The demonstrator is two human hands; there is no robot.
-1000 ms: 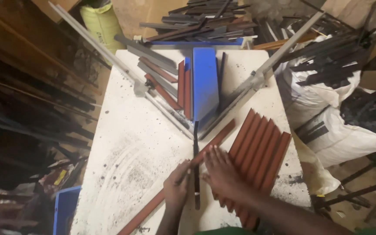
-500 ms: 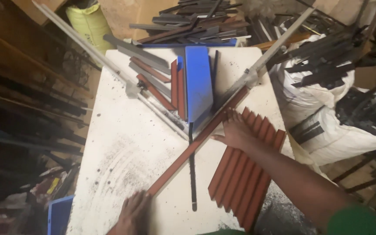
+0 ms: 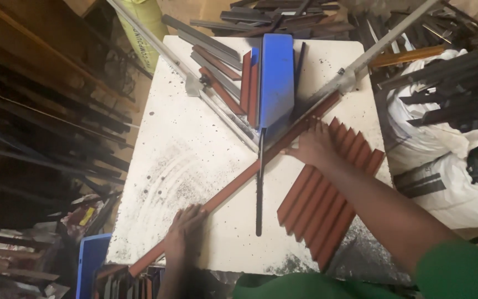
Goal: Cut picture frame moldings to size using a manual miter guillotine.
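Observation:
A long red-brown metal strip (image 3: 239,180) lies diagonally across the white table (image 3: 189,144). My left hand (image 3: 186,232) presses on its lower end near the table's front edge. My right hand (image 3: 313,145) rests on its upper part, next to a row of several red-brown angled strips (image 3: 327,205) lying side by side. A thin dark bar (image 3: 260,182) lies under the long strip, running toward me. Behind it stands a blue block (image 3: 276,83) with grey and red strips (image 3: 222,72) stacked against it, between two grey rails (image 3: 360,63) that form a V.
Dark metal bars fill the racks at the left (image 3: 40,138). White sacks (image 3: 449,144) holding dark strips sit to the right. A pile of metal pieces (image 3: 283,16) lies beyond the table. A blue bin (image 3: 92,260) with strips stands at the front left.
My hands have spread apart along the long red-brown strip: the left slid to its near end, the right up toward the V. The strip has shifted further into the V.

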